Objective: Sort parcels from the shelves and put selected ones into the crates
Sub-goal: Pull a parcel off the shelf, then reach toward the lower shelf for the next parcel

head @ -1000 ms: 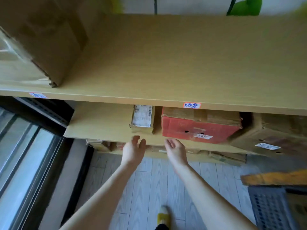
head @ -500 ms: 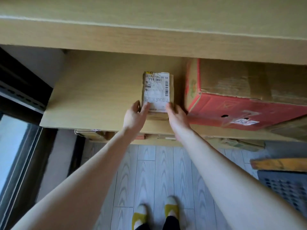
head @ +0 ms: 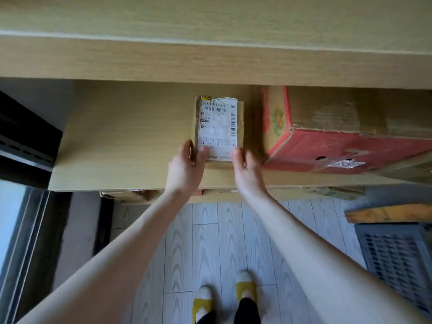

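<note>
A small brown cardboard parcel [head: 218, 127] with a white shipping label on top lies on the middle shelf [head: 121, 146]. My left hand [head: 185, 169] clasps its near left side and my right hand [head: 247, 171] its near right side, thumbs resting on the label. The parcel sits flat on the shelf board. A grey slotted crate [head: 397, 258] stands on the floor at the lower right.
A large red and brown box [head: 339, 134] fills the shelf just right of the parcel. The upper shelf's front edge [head: 210, 61] overhangs above. More parcels [head: 126, 195] lie on a lower shelf. An orange-brown box [head: 388, 213] sits above the crate. My feet stand on the pale plank floor.
My hands went from hovering below the shelf edge to gripping the small parcel on both sides. The view has moved closer and lower under the upper shelf.
</note>
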